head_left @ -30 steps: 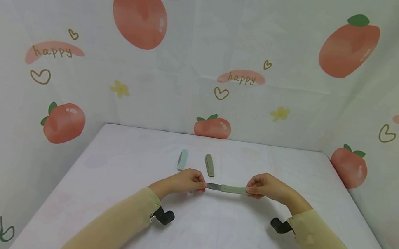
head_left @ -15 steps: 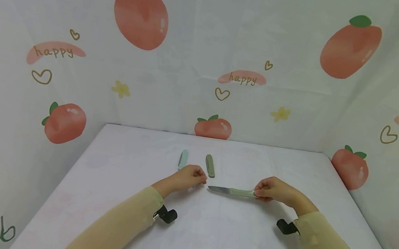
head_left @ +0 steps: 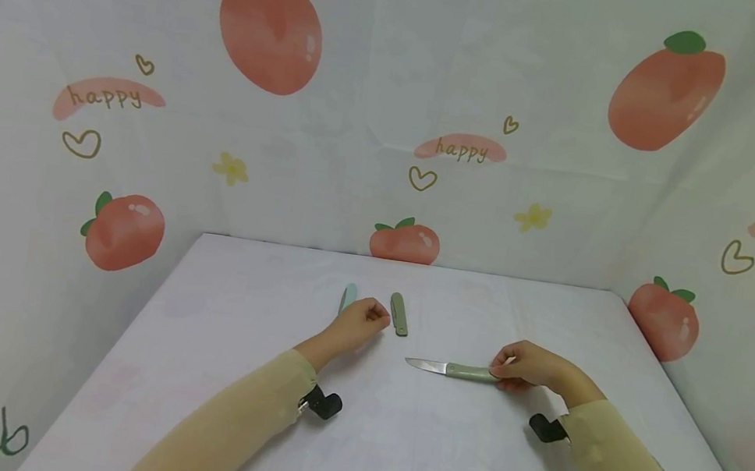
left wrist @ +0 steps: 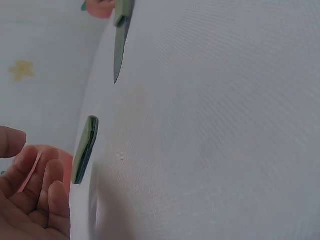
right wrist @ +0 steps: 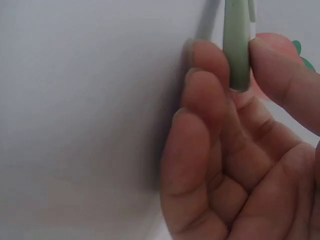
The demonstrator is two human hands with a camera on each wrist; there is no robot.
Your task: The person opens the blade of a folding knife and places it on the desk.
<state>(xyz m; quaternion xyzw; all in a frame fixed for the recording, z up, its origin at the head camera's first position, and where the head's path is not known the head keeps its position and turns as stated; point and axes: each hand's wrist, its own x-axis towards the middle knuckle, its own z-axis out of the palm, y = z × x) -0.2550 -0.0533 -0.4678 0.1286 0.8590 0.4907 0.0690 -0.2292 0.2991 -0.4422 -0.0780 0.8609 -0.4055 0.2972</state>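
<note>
By the look of it, a small staged recording corner; whether it stands in a home or a studio cannot be told. A pale, creased backdrop (head_left: pixel 362 69) fills the upper frame and runs down both sides, printed with red fruits (head_left: pixel 270 38), yellow flowers (head_left: pixel 231 169), outlined hearts (head_left: pixel 423 180) and the word "happy" (head_left: pixel 106 98). It encloses a white-covered table (head_left: pixel 434 462) across the middle and bottom. Small black devices (head_left: pixel 327 404) sit at the cuffs (head_left: pixel 292 382) in the lower half.
</note>
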